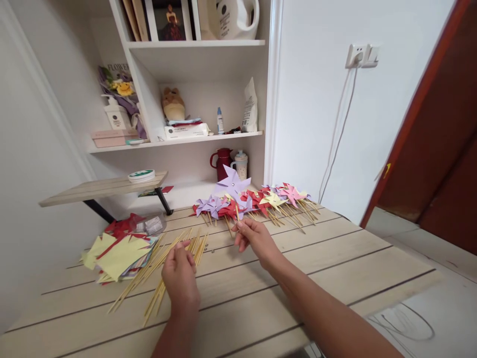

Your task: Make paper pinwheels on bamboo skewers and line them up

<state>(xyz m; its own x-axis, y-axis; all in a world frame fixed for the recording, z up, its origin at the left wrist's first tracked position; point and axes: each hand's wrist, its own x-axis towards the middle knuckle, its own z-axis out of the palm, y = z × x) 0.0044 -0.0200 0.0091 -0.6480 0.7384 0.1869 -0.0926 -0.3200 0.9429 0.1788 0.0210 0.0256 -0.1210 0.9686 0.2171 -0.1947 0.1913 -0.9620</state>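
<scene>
A lilac paper pinwheel (233,184) stands upright above the table, its thin wooden stick pinched in my right hand (255,238). My left hand (181,271) hovers at or just over a spread of loose wooden sticks (149,271), its fingers curled together; whether anything is between them is hidden. Behind my right hand, finished pinwheels lie in a row, among them a red pinwheel (229,209), a pale yellow pinwheel (274,200) and a pink pinwheel (291,194). Small metallic bits (206,246) lie between my hands.
Cut paper sheets (119,253) and a clear plastic container (152,224) lie on the left of the wooden table (335,258). A small raised shelf (104,189) stands behind them. At the back are white shelves (197,44), a dark red jug (222,161) and a pale cup (241,164).
</scene>
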